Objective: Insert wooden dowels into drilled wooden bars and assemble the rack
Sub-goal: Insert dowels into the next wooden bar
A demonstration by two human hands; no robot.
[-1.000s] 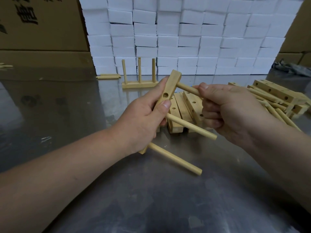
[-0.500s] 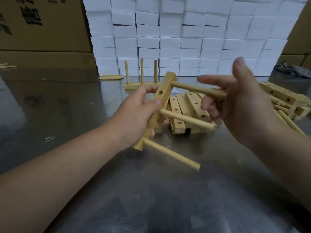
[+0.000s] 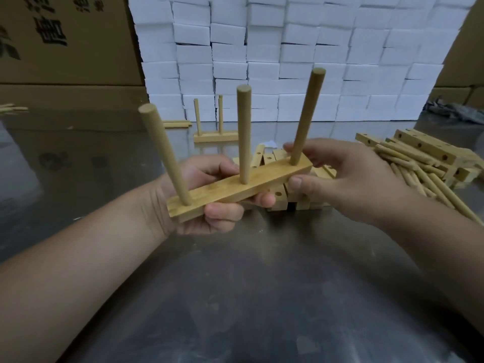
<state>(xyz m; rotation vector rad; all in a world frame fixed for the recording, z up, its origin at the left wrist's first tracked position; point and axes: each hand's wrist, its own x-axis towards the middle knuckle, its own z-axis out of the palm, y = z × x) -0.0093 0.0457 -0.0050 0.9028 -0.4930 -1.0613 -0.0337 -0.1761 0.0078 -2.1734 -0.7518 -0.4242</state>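
Note:
A wooden bar [image 3: 230,191] is held level above the metal table, with three dowels standing up from it: a left dowel [image 3: 163,155], a middle dowel [image 3: 244,133] and a right dowel [image 3: 307,116]. My left hand [image 3: 209,197] grips the bar from below near its middle and left part. My right hand [image 3: 337,179] pinches the bar's right end between thumb and fingers. Behind the bar lies a stack of drilled bars [image 3: 281,197], partly hidden.
A finished rack [image 3: 214,134] stands further back on the table [image 3: 248,297]. A heap of drilled bars and loose dowels [image 3: 424,163] lies at the right. White boxes [image 3: 288,56] are stacked behind, with cardboard cartons [image 3: 65,40] at the left.
The bar has turned from upright with dowels pointing right to level with all three dowels pointing up. My right hand let go of the top dowel and took the bar's right end.

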